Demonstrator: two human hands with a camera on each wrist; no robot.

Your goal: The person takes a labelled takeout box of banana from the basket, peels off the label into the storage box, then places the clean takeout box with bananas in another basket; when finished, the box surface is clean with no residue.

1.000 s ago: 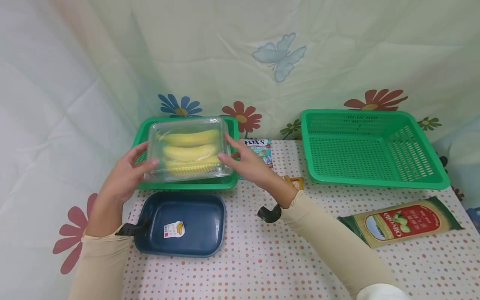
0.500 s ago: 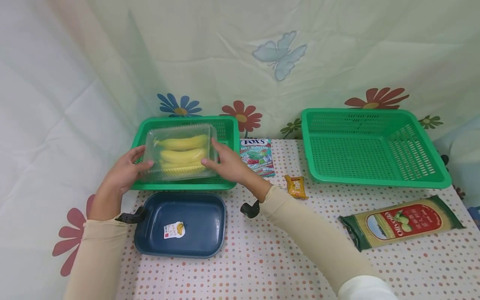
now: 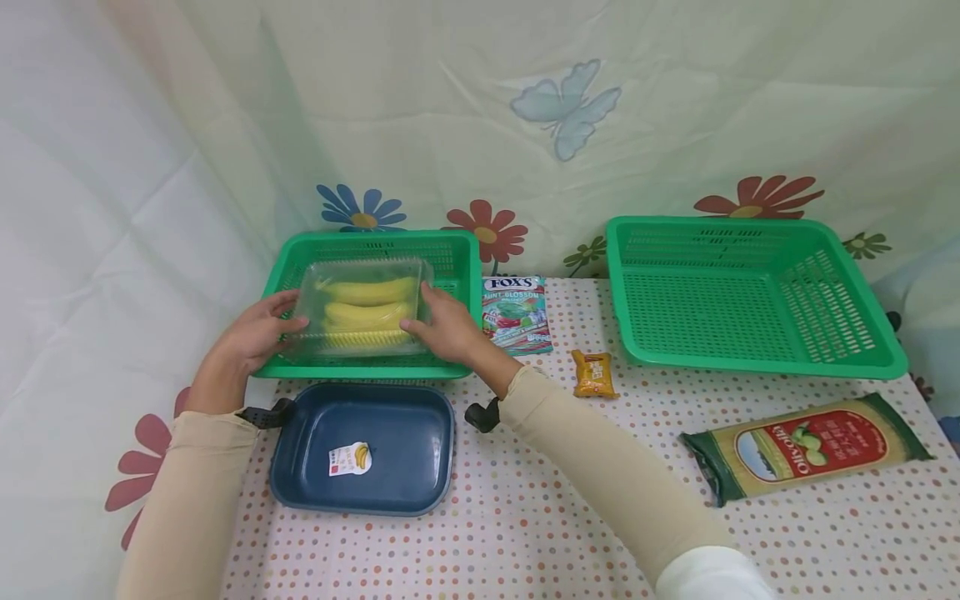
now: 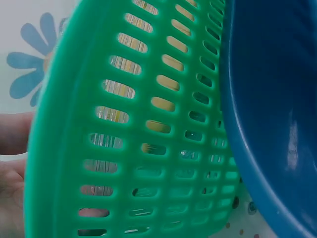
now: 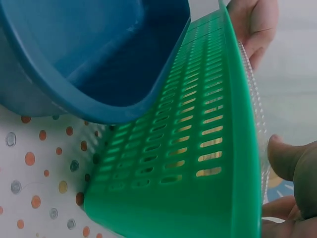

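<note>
The bench (image 3: pixel 525 533) carries two green baskets. The left basket (image 3: pixel 461 275) contains the clear banana box (image 3: pixel 363 312), seated low inside, long axis left to right, lid up. The left hand (image 3: pixel 251 337) and right hand (image 3: pixel 446 329) clasp its short ends, fingers curled against the walls. Compared with one second ago, the box has descended from rim height into the basket. The blue tray (image 3: pixel 360 446) lies just in front.

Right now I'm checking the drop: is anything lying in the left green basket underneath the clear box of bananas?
Nothing visible. Both hands hold the clear box of bananas inside the left green basket; the mesh showing around it is bare, though the floor directly beneath is hidden.
</note>
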